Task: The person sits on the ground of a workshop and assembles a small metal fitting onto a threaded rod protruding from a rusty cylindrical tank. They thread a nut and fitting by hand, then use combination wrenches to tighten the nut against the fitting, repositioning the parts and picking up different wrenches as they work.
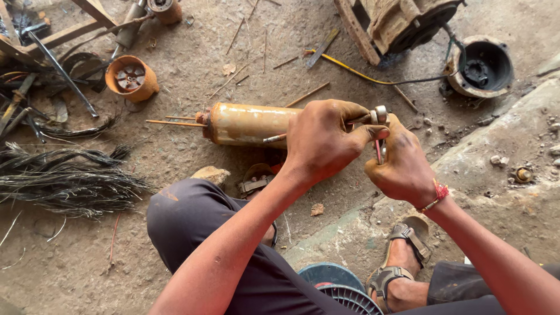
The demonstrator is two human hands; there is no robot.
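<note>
Above the dirt floor (192,64), both hands (326,140) grip a brass cylinder (251,123).

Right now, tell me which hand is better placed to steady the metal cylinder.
Probably the left hand: it sits right at the end of the cylinder. The right hand is farther out, pinching a small tool.
</note>
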